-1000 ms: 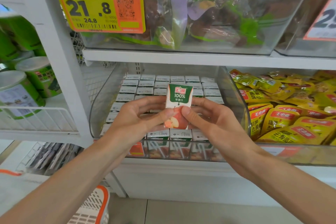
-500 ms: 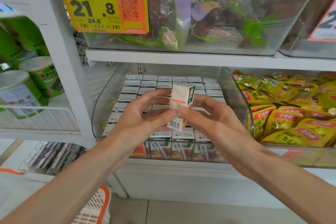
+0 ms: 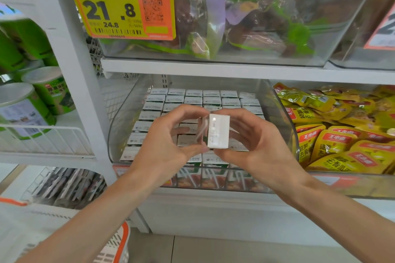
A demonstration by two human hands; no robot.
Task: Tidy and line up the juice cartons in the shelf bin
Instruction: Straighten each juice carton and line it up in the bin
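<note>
A small juice carton (image 3: 218, 131) is held upright in the air above the clear shelf bin (image 3: 119, 126), its white side and wrapped straw facing me. My left hand (image 3: 168, 145) pinches its left edge between thumb and fingers. My right hand (image 3: 254, 145) grips its right side, thumb at the lower corner. Below and behind, several juice cartons (image 3: 192, 100) stand in neat rows inside the bin, white tops up. The hands hide the middle rows.
A clear bin of yellow snack packets (image 3: 333, 134) sits to the right. Another clear bin with a yellow price tag (image 3: 119, 4) sits on the shelf above. Green cans (image 3: 23, 109) stand on a wire shelf at left. An orange-rimmed basket (image 3: 119, 241) is near the floor.
The carton has been turned in both hands: first its green and red front faced me, then the barcode side, now a plain white side with the straw.
</note>
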